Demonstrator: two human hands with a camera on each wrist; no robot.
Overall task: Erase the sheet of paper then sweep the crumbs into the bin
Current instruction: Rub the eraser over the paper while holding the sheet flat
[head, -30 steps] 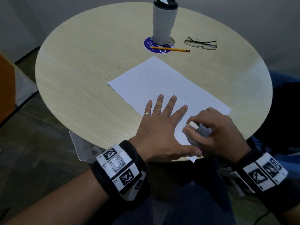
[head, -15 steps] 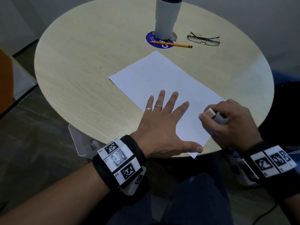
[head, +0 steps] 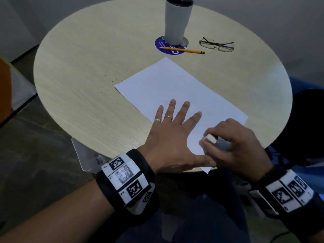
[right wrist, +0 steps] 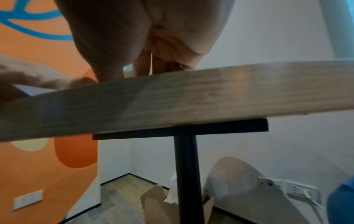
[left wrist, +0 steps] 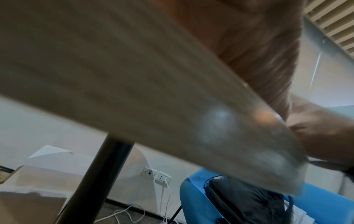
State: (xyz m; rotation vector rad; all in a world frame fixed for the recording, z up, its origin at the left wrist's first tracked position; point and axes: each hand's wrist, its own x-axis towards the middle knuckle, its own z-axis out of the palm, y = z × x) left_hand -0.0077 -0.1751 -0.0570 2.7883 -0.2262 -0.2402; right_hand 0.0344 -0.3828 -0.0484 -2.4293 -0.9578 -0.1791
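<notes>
A white sheet of paper (head: 175,85) lies slantwise on the round wooden table (head: 84,71), its near corner over the table's front edge. My left hand (head: 173,130) lies flat on the paper's near part, fingers spread. Just to its right, my right hand (head: 233,142) pinches a white eraser (head: 210,138) against the paper's near right part. Dark eraser crumbs (head: 114,76) are scattered on the table left of the sheet. A white bin (head: 85,156) shows below the table's near left edge. In the wrist views the table's rim (right wrist: 191,98) hides most of both hands.
At the back of the table a grey tumbler (head: 178,21) stands on a blue round coaster (head: 168,48), with a yellow pencil (head: 184,50) in front of it and a pair of glasses (head: 217,45) to the right. A blue chair with a black bag (left wrist: 249,201) stands at the right.
My right hand with the eraser went right along the paper's near edge, then came back left toward my left thumb. The left hand has stayed flat on the sheet.
</notes>
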